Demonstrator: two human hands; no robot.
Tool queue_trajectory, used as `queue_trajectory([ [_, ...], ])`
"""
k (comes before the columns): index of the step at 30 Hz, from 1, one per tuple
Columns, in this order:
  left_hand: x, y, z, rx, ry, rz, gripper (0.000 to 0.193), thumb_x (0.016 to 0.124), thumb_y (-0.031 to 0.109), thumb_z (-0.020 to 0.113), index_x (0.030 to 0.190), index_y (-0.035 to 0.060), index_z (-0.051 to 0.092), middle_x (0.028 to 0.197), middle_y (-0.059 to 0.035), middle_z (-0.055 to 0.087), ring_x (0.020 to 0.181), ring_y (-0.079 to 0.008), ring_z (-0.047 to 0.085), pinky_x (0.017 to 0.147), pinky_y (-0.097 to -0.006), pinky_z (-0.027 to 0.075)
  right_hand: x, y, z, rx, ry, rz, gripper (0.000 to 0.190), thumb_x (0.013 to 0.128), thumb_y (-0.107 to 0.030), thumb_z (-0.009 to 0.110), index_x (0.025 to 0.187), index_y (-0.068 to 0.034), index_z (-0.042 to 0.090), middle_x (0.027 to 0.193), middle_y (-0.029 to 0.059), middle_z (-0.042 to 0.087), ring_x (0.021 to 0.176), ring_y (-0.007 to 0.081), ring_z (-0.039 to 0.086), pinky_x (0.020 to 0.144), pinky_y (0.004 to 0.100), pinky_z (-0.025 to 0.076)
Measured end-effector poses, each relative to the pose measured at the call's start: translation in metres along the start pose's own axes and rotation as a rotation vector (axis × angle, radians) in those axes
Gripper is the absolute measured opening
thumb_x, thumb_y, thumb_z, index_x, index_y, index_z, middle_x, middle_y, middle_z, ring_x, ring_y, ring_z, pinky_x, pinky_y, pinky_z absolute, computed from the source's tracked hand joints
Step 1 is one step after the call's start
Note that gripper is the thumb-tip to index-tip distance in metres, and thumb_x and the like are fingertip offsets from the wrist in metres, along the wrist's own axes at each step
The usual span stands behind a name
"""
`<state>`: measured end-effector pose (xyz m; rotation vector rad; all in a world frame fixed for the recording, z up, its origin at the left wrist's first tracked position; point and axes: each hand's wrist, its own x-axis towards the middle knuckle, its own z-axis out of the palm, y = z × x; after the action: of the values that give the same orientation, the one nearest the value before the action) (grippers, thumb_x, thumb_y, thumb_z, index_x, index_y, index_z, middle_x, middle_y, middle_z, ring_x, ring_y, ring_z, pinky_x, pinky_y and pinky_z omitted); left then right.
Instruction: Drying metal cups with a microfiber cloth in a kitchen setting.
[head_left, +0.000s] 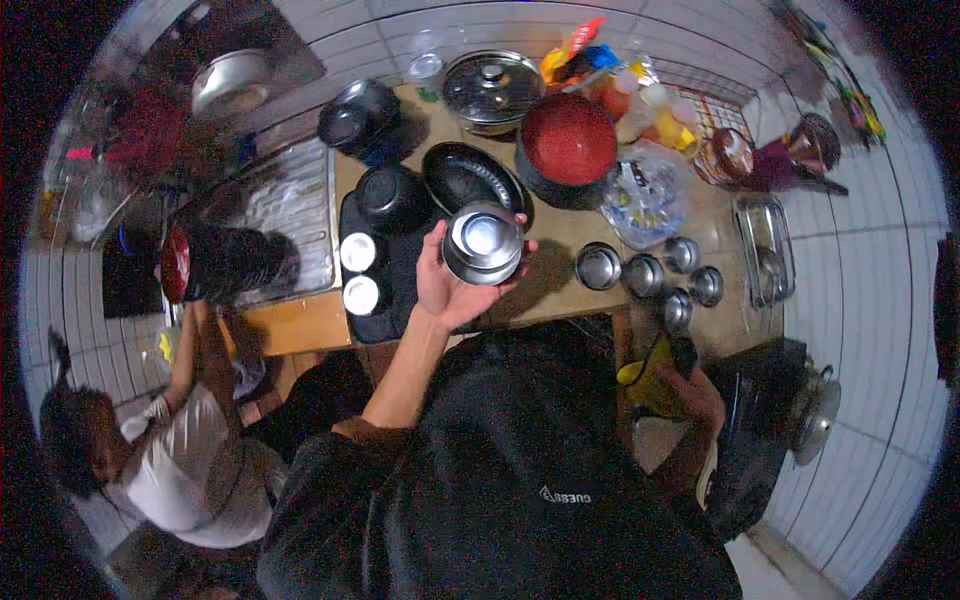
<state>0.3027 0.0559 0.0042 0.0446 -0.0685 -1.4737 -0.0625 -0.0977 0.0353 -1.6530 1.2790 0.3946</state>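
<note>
My left hand (469, 300) is raised over the counter, its fingers and thumb wrapped around a round, shiny stainless steel bowl (487, 244). At the lower right my right hand (697, 394) hangs beside the counter's edge, blurred and in shade. It is close to a yellow-green item (649, 379) and a dark item, and whether it grips either is unclear. Several small steel bowls (643, 276) stand grouped on the right of the counter. Two white round items (358, 252) sit on a black mat (360, 319) to the left, near an upturned black bowl (390, 196).
A black oval dish (469, 176), a red-lined pot (568, 142), a glass-lidded pan (493, 86) and a bulging plastic bag (646, 195) crowd the back. A glass dish (765, 255) stands far right. At left, another person (187, 472) holds dark, red-rimmed cookware (217, 262) by the sink drainboard (296, 210).
</note>
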Motion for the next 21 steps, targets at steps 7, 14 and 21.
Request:
queue_trajectory([
  [7, 0.024, -0.06, 0.021, 0.08, -0.077, -0.05, 0.071, 0.088, 0.053, 0.035, 0.135, -0.0003, 0.03, 0.135, -0.0213, 0.038, 0.121, -0.0326, 0.043, 0.095, -0.043, 0.042, -0.019, 0.093, 0.014, 0.345, 0.286, -0.219, 0.078, 0.075, -0.033, 0.071, 0.137, -0.007, 0.03, 0.123, 0.0119, 0.052, 0.111, 0.0274, 0.05, 0.095, 0.0381, 0.04],
  [14, 0.023, -0.12, 0.031, 0.081, -0.12, -0.21, 0.082, 0.081, 0.057, 0.039, 0.138, 0.0007, 0.025, 0.131, -0.0292, 0.038, 0.096, -0.0269, 0.056, 0.074, -0.0358, 0.047, -0.063, 0.046, 0.024, 0.831, 0.42, 0.046, 0.038, 0.077, -0.018, 0.063, 0.11, -0.001, 0.057, 0.103, 0.0079, 0.061, 0.096, 0.0194, 0.058, 0.082, 0.0324, 0.045],
  [21, 0.008, -0.182, 0.047, 0.353, 0.094, -0.284, 0.07, 0.082, 0.049, 0.031, 0.132, 0.0009, 0.036, 0.121, -0.0162, 0.053, 0.091, -0.0242, 0.062, 0.069, -0.0339, 0.053, -0.11, 0.042, 0.023, 0.633, 0.348, -0.614, 0.042, 0.075, -0.012, 0.062, 0.116, -0.005, 0.052, 0.111, 0.0101, 0.059, 0.106, 0.0275, 0.054, 0.094, 0.0399, 0.04],
])
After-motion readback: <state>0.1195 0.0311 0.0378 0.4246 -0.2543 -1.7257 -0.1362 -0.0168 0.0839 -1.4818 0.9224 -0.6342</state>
